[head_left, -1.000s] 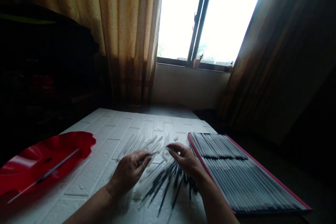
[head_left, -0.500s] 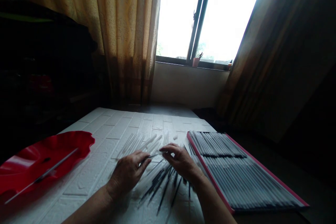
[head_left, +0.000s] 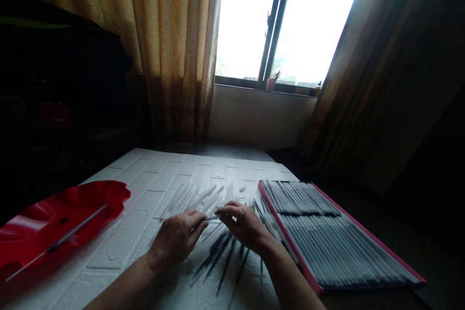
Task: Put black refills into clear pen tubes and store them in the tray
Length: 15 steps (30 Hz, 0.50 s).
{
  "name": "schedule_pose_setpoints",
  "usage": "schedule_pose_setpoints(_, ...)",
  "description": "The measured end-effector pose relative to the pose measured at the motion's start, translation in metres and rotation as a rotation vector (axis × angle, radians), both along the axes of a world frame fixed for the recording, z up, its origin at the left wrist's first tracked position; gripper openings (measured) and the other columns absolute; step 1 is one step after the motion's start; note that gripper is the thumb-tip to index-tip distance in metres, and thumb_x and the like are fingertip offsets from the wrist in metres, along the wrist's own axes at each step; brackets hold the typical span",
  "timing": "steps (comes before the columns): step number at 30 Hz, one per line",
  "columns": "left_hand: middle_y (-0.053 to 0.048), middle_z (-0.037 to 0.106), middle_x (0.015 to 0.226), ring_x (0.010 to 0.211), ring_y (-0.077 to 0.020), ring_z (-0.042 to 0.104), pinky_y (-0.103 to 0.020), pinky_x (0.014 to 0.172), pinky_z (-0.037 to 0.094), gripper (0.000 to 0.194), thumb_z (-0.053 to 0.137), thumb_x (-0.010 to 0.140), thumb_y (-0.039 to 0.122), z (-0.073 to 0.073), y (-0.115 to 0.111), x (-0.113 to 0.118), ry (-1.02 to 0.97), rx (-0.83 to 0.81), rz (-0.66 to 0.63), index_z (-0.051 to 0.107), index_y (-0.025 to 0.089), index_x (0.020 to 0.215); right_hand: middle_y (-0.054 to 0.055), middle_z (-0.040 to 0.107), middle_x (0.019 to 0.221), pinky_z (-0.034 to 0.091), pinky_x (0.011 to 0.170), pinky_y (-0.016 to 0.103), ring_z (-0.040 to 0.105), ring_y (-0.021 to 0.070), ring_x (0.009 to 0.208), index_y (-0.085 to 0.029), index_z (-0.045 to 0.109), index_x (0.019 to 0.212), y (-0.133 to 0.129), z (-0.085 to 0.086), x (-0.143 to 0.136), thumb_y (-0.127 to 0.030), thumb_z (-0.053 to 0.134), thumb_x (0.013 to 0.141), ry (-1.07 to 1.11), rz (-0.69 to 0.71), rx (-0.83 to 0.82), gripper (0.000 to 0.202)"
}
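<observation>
Above the middle of the table, my left hand (head_left: 181, 235) pinches a slim dark stick (head_left: 210, 218), possibly a pen refill, between thumb and fingers. My right hand (head_left: 241, 225) closes its fingertips on the stick's other end, where a clear piece seems to sit; the fingers partly hide it. Beneath and between my hands lies a fanned pile of thin dark sticks (head_left: 227, 261). Just beyond them are several clear, thin tubes (head_left: 183, 197), loose on the table.
On the right stands a pink-edged box (head_left: 290, 247) with rows of slim grey sticks (head_left: 348, 247). A red wavy-rimmed dish (head_left: 105, 193) at the left has a long thin stick (head_left: 82, 226) lying across it. The white brick-patterned tabletop (head_left: 119, 232) spreads under everything.
My right hand has shifted slightly left, closer to my left hand, bringing its fingertips further along the stick. My left hand stays nearly still.
</observation>
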State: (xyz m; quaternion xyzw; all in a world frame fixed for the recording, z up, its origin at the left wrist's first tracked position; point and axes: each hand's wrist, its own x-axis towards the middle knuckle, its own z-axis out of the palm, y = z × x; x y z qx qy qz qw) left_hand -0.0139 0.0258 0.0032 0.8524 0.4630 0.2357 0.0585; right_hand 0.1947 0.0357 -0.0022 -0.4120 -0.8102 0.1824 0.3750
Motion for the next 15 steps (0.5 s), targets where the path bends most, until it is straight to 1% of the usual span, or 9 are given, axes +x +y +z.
schedule_pose_setpoints(2, -0.003, 0.069, 0.087, 0.076, -0.0191, 0.067, -0.025, 0.065, 0.046, 0.024, 0.043, 0.092, 0.033, -0.0009, 0.0005, -0.0010, 0.037, 0.008, -0.007, 0.066, 0.026, 0.094, 0.005, 0.072, 0.084, 0.048, 0.069, 0.025, 0.066, 0.0163, 0.074, -0.024, 0.073, 0.094, -0.0024, 0.0014, -0.0030, -0.023, 0.052, 0.088, -0.023, 0.015, -0.012, 0.022)
schedule_pose_setpoints(6, -0.003, 0.068, 0.083, 0.073, -0.0195, 0.067, -0.024, 0.062, 0.045, 0.024, 0.043, 0.093, 0.031, -0.0001, 0.0011, -0.0034, 0.102, 0.028, -0.019, 0.065, 0.024, 0.087, 0.002, 0.071, 0.071, 0.046, 0.059, 0.022, 0.062, 0.0130, 0.059, -0.023, 0.073, 0.088, -0.0051, 0.0023, -0.0076, -0.024, 0.048, 0.090, -0.036, 0.030, -0.083, 0.025)
schedule_pose_setpoints(11, -0.004, 0.068, 0.083, 0.074, -0.0214, 0.067, -0.026, 0.061, 0.044, 0.026, 0.039, 0.095, 0.029, 0.0030, -0.0003, -0.0052, 0.181, 0.051, -0.039, 0.063, 0.022, 0.087, 0.003, 0.068, 0.070, 0.045, 0.056, 0.021, 0.060, 0.0113, 0.055, -0.019, 0.072, 0.085, -0.0051, 0.0001, -0.0100, -0.025, 0.046, 0.090, 0.011, 0.062, -0.112, 0.027)
schedule_pose_setpoints(15, -0.005, 0.069, 0.083, 0.076, -0.0220, 0.068, -0.027, 0.062, 0.045, 0.025, 0.039, 0.095, 0.027, 0.0046, -0.0017, -0.0047, 0.202, 0.044, -0.053, 0.063, 0.021, 0.089, 0.003, 0.067, 0.068, 0.045, 0.055, 0.021, 0.059, 0.0111, 0.055, -0.018, 0.072, 0.082, -0.0042, -0.0030, -0.0107, -0.026, 0.047, 0.089, 0.043, 0.074, -0.138, 0.027)
